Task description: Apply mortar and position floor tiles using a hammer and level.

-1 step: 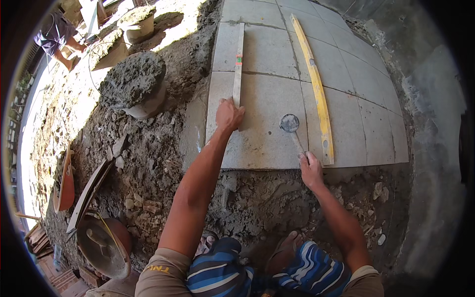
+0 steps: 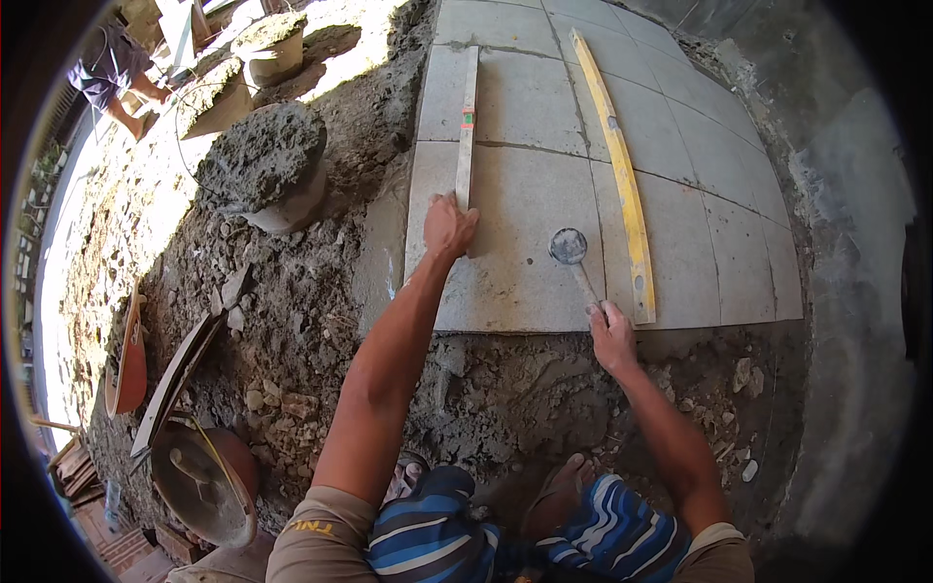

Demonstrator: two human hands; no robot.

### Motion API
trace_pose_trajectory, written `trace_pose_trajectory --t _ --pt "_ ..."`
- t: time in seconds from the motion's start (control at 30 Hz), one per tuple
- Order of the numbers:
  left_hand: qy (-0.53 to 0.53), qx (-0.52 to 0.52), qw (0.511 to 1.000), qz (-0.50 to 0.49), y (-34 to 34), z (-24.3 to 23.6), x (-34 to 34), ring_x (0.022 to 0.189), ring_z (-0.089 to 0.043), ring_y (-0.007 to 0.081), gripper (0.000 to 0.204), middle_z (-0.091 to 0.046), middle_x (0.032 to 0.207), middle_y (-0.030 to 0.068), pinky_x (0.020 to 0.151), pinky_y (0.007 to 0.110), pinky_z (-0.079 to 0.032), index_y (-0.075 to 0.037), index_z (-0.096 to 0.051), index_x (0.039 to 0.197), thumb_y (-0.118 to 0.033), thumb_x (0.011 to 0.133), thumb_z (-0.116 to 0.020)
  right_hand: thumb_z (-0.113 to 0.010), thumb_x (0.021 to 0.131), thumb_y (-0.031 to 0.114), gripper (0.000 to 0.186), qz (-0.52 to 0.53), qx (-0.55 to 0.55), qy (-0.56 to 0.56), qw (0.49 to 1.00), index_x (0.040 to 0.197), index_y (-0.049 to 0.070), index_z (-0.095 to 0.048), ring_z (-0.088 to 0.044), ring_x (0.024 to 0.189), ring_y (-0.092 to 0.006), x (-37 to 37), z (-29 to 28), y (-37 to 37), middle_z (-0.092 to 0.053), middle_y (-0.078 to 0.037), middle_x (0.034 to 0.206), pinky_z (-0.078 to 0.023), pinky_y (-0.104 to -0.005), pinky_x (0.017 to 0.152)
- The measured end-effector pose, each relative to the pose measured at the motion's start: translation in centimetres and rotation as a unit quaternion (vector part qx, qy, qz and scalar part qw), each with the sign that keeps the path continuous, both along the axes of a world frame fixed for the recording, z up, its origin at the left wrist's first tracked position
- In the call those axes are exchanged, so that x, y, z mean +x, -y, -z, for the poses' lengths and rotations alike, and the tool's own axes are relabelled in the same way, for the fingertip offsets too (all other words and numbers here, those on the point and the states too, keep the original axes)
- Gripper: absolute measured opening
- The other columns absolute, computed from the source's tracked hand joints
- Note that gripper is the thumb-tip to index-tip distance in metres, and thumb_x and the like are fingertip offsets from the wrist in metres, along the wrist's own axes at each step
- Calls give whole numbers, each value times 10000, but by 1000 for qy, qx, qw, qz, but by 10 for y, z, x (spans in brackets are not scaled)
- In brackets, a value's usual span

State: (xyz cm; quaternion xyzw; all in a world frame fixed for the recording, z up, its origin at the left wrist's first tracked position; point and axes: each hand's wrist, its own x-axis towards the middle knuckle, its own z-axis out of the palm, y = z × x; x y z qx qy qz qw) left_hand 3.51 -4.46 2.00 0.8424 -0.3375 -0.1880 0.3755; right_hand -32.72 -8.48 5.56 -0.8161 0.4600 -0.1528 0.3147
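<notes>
My left hand point(image 2: 450, 226) is closed around the near end of a long pale spirit level point(image 2: 467, 151), which lies along the left side of the paving tiles point(image 2: 525, 296). A small green vial shows partway along it. In my right hand point(image 2: 612, 337) is a rubber mallet point(image 2: 568, 246), gripped by its pale handle. Its round, dusty dark head is over the nearest large tile, to the right of the level; whether it touches the tile I cannot tell. Further right, a yellow level point(image 2: 625, 185) lies across the tiles, with neither hand on it.
Buckets heaped with wet mortar point(image 2: 262, 155) stand at the upper left. Rough soil and rubble point(image 2: 282, 389) border the tiles. An orange-brown bucket point(image 2: 204, 486) holding a tool sits lower left. A grey wall point(image 2: 855, 291) rises at right. Another person's legs point(image 2: 126, 107) show far left.
The mallet's head has shifted very slightly toward me, and my left hand has moved a touch to the left. Everything else looks the same.
</notes>
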Motion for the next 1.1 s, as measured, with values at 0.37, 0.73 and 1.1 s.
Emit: trace_pose_trajectory --t 0.37,0.73,1.1 --pt "22 -67 995 -71 -139 -31 -76 977 -569 391 420 -526 1013 204 875 472 -488 31 -637 1162 -199 818 -711 -586 1024 403 423 -18 16 -33 999 948 -14 -578 -599 779 -471 -45 -24 -19 -620 -276 832 -473 -499 714" --pt "48 -21 998 -37 -182 -29 -109 1025 -612 438 584 -527 1175 225 857 499 -538 15 -546 1350 -192 843 -748 -589 1018 406 418 -41 42 -53 997 974 -10 -597 -619 834 -511 -36 -22 -35 -637 -287 828 -480 -522 716" --pt "49 37 997 -50 -196 -25 -118 1051 -617 447 555 -528 1203 227 870 504 -541 15 -558 1336 -234 875 -743 -586 1030 383 392 -45 50 -66 996 944 0 -572 -580 736 -441 -46 -29 -42 -606 -239 786 -470 -488 690"
